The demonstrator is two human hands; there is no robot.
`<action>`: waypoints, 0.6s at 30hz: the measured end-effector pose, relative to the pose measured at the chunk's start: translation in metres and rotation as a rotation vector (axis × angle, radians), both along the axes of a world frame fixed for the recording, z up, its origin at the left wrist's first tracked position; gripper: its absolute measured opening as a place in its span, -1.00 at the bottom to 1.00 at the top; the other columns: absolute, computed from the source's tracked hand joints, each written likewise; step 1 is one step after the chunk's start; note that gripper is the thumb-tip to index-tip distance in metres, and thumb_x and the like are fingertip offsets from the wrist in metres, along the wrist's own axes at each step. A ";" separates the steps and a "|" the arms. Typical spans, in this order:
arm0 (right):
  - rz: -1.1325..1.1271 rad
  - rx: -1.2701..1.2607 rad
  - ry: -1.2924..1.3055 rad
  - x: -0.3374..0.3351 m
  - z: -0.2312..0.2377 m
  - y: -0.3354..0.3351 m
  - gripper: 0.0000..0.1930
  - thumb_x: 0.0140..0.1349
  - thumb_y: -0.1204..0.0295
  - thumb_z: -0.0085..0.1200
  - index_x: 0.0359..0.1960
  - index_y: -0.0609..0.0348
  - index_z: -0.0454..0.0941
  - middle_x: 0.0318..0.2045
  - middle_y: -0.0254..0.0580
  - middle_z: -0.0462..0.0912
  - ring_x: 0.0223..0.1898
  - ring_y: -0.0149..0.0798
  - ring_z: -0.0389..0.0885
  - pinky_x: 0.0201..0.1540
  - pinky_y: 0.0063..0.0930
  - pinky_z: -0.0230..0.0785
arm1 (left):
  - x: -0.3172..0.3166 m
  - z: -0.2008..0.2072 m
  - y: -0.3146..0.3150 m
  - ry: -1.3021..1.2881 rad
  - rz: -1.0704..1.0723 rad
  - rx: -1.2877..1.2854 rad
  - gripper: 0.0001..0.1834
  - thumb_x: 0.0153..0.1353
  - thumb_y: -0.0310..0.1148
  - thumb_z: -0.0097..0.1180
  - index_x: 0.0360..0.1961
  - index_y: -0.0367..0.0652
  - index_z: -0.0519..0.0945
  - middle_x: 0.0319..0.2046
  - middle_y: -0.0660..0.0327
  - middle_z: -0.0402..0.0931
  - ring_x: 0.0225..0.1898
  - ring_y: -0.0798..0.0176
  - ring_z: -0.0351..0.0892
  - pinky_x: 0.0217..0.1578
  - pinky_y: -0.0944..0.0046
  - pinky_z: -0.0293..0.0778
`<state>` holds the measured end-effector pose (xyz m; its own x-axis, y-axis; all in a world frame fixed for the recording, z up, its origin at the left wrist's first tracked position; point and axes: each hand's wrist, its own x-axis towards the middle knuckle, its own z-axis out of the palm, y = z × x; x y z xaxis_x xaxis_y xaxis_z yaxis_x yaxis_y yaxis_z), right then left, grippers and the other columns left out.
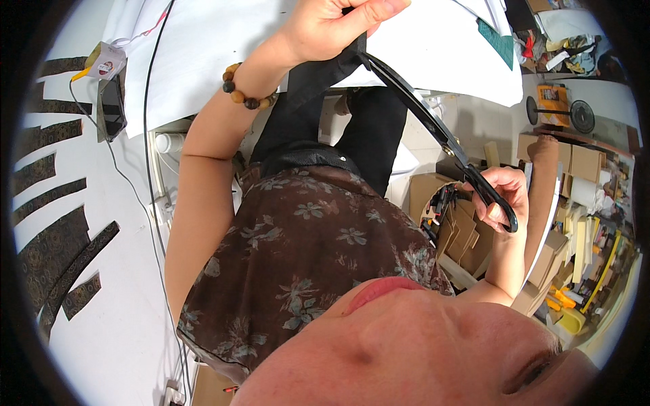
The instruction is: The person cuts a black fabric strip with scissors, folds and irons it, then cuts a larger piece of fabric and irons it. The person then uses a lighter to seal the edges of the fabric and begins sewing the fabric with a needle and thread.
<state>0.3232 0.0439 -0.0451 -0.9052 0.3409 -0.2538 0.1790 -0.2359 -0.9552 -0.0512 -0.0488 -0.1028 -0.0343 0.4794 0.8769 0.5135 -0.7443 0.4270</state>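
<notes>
Here, the cloth [317,80] hangs at the near edge of the table [443,47], pinched in my left hand [332,30], the nearer one; my right hand [502,193] grips the scissors [425,116], which slant forward and leftward, tips at the cloth.

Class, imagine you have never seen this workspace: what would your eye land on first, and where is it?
First, the long black scissors slanting across the upper right of centre, gripped by the right hand, their tips beside the black cloth in the left hand. Next, the beaded bracelet on the left wrist, then the dark patterned strips on the white surface at the picture's left edge.
</notes>
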 end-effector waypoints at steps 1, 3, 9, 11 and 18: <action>-0.006 0.004 0.003 0.001 0.000 -0.002 -0.38 0.09 0.24 0.50 -0.07 0.65 0.55 -0.66 -0.19 0.58 -0.81 -0.64 0.26 -0.80 -0.74 -0.05 | 0.001 0.000 0.000 -0.005 0.000 -0.001 -0.54 0.39 -0.49 0.05 -0.74 -0.14 0.43 -0.71 0.28 0.36 -0.56 0.23 0.35 -0.16 0.20 0.27; -0.016 -0.008 -0.001 0.001 0.001 -0.007 -0.38 0.10 0.25 0.49 -0.07 0.65 0.54 -0.67 -0.20 0.57 -0.81 -0.64 0.26 -0.80 -0.74 -0.05 | 0.002 0.000 0.001 -0.008 0.005 0.005 -0.54 0.38 -0.48 0.06 -0.74 -0.14 0.43 -0.71 0.28 0.36 -0.57 0.23 0.34 -0.16 0.20 0.27; -0.071 -0.092 -0.004 0.000 0.005 -0.020 -0.49 0.08 0.38 0.50 -0.09 0.58 0.59 -0.67 -0.34 0.52 -0.72 -0.62 0.31 -0.68 -0.71 -0.01 | 0.003 0.000 0.004 -0.011 0.021 0.017 -0.54 0.38 -0.47 0.07 -0.75 -0.13 0.42 -0.71 0.28 0.35 -0.57 0.24 0.33 -0.17 0.21 0.25; -0.065 -0.102 -0.010 0.001 0.006 -0.019 -0.50 0.10 0.37 0.49 -0.08 0.58 0.59 -0.68 -0.35 0.50 -0.73 -0.63 0.28 -0.69 -0.70 -0.05 | 0.003 -0.001 0.005 -0.019 0.019 0.023 -0.54 0.38 -0.47 0.08 -0.75 -0.13 0.42 -0.71 0.28 0.35 -0.58 0.24 0.32 -0.17 0.21 0.24; -0.048 -0.091 -0.007 0.002 0.005 -0.018 -0.51 0.13 0.37 0.47 -0.07 0.57 0.58 -0.69 -0.37 0.47 -0.73 -0.64 0.24 -0.69 -0.69 -0.08 | 0.004 -0.001 0.006 -0.021 0.018 0.015 -0.53 0.38 -0.46 0.08 -0.75 -0.12 0.42 -0.72 0.29 0.34 -0.58 0.25 0.32 -0.17 0.22 0.23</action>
<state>0.3249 0.0256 -0.0405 -0.8864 0.3590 -0.2922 0.1723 -0.3300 -0.9281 -0.0475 -0.0426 -0.1041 -0.0611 0.4656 0.8829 0.5183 -0.7411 0.4267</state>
